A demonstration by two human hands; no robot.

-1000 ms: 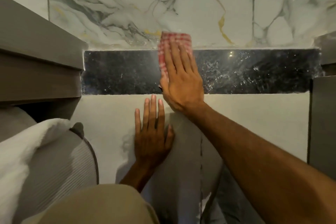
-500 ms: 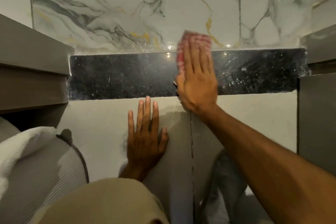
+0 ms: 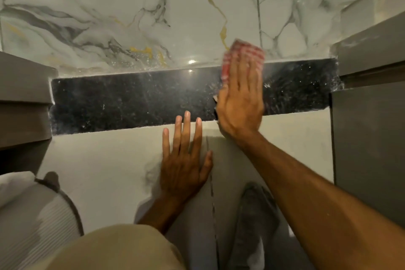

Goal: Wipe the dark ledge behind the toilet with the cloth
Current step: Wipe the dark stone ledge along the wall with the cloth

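Note:
The dark speckled ledge (image 3: 131, 101) runs left to right below the marble wall. My right hand (image 3: 241, 103) lies flat across the ledge's right part, pressing a red-and-white checked cloth (image 3: 245, 50) down; the cloth sticks out beyond my fingertips against the wall. My left hand (image 3: 184, 160) is spread flat, fingers apart, on the pale tiled panel under the ledge, its fingertips touching the ledge's front edge. White specks still show on the ledge to the right of the cloth.
Grey boxed panels (image 3: 24, 98) flank the ledge on the left, and another grey panel (image 3: 368, 138) on the right. A white ribbed toilet lid (image 3: 32, 226) sits at lower left. My beige-clad knee (image 3: 114, 250) fills the bottom. White marble wall (image 3: 131, 17) rises behind.
My right hand has slid the cloth rightward along the ledge. My left hand has stayed on the panel, and the view has shifted right.

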